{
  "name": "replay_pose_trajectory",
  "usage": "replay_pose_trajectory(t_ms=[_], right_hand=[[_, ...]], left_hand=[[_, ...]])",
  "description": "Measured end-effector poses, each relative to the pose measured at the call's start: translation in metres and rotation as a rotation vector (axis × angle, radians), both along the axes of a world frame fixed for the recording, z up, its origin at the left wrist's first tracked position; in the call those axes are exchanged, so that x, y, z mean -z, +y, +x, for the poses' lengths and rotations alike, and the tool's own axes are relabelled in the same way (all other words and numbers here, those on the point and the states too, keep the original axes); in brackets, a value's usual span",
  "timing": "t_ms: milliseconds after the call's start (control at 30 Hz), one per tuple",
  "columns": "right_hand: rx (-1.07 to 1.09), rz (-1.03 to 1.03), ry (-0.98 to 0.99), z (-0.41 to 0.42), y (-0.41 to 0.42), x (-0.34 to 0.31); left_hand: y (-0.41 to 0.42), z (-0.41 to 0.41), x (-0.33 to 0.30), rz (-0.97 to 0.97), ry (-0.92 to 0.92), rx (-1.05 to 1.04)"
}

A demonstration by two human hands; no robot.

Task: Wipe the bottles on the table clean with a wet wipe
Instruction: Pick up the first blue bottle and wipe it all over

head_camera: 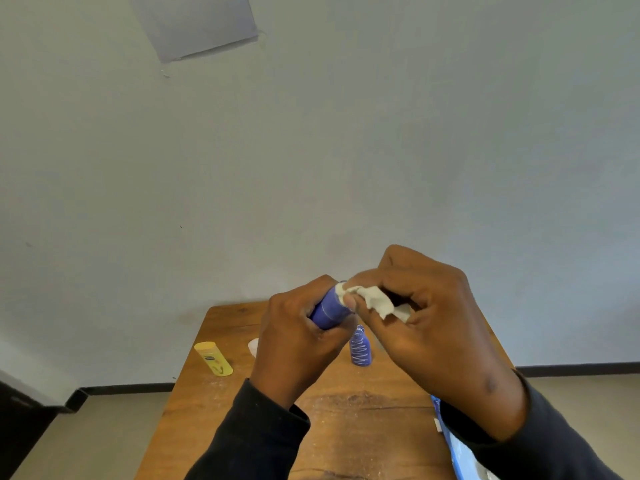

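Note:
My left hand (298,341) grips a blue bottle (329,311) lifted above the table, its far end pointing up and to the right. My right hand (426,327) pinches a crumpled white wet wipe (372,299) and presses it against that end of the bottle. Behind my hands, a second blue bottle (361,349) with a white zigzag pattern stands upright on the wooden table (346,427). A yellow bottle (213,359) lies on its side at the table's left. A small white object (254,346) shows beside my left hand, mostly hidden.
A blue and white wipes pack (457,448) lies at the table's right edge, partly under my right sleeve. White dust marks the tabletop. A pale wall rises behind the table, with floor on both sides.

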State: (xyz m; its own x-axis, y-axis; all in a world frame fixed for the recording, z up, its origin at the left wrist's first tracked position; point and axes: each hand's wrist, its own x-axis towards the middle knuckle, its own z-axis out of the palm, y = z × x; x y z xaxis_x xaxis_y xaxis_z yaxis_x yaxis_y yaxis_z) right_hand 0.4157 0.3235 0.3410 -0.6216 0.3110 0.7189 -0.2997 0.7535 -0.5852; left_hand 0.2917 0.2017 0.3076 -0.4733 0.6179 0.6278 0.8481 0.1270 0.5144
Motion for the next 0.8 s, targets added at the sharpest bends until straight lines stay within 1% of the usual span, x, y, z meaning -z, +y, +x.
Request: replay_pose_trajectory(t_ms=[33, 133, 167, 267, 300, 400, 433, 533, 567, 667, 800], right_hand=[[-0.021, -0.006, -0.009, 0.0, 0.001, 0.0], [0.064, -0.015, -0.011, -0.006, 0.006, 0.001], [0.061, -0.008, -0.014, -0.007, 0.008, 0.001], [-0.084, -0.001, -0.037, -0.003, 0.01, 0.001], [-0.096, -0.012, -0.038, -0.004, 0.01, 0.001], [-0.002, -0.041, -0.025, -0.012, 0.011, 0.003], [-0.016, -0.035, -0.029, -0.013, 0.013, 0.003], [-0.165, -0.056, -0.062, -0.01, 0.016, 0.005], [-0.161, -0.071, -0.062, -0.011, 0.017, 0.006], [-0.052, -0.085, -0.045, -0.02, 0.016, 0.008], [-0.199, -0.077, -0.083, -0.023, 0.015, 0.011]], left_hand=[[0.0, 0.0, 0.0, -0.005, -0.001, 0.003], [0.002, 0.0, -0.001, -0.026, -0.004, -0.002], [0.003, 0.0, -0.002, -0.03, -0.005, -0.001], [0.002, -0.003, -0.002, -0.021, -0.016, 0.008], [0.001, -0.003, -0.001, -0.02, -0.022, 0.009], [0.002, -0.004, -0.001, -0.044, -0.024, 0.007], [0.002, -0.005, -0.002, -0.046, -0.022, 0.006], [-0.003, -0.008, -0.003, -0.034, -0.036, 0.016], [-0.004, -0.009, -0.004, -0.04, -0.036, 0.011], [-0.004, -0.01, -0.003, -0.053, -0.04, 0.004], [-0.006, -0.015, 0.001, -0.052, -0.096, -0.014]])
